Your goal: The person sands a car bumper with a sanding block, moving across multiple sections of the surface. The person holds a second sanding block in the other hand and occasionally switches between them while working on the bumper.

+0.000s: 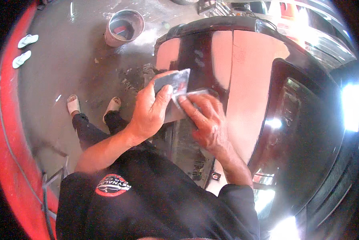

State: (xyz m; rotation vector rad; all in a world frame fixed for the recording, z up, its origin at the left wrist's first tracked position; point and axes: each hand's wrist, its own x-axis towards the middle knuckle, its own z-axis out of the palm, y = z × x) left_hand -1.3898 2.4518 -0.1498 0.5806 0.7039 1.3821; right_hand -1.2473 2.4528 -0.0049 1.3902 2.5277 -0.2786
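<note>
My left hand (149, 108) is closed on a flat grey rectangular piece (181, 80), with the thumb pressed on its face. Whether it is sandpaper or a stiff plate I cannot tell. My right hand (209, 122) meets it from the right, its index finger against the piece's lower edge. Under the right fingers is a thin greyish sheet (205, 91), partly hidden by the hand. Both hands are above the edge of a dark car body (195, 60) with pink patches (248, 76), apparently filler or primer.
A bucket (108, 35) with liquid and a reddish thing inside stands on the wet grey floor (67, 60). A pair of light slippers (22, 59) lies by a red surface (1, 132) at left. A thin metal frame (53, 180) is near my left elbow. The car's dark window (303, 132) is at right.
</note>
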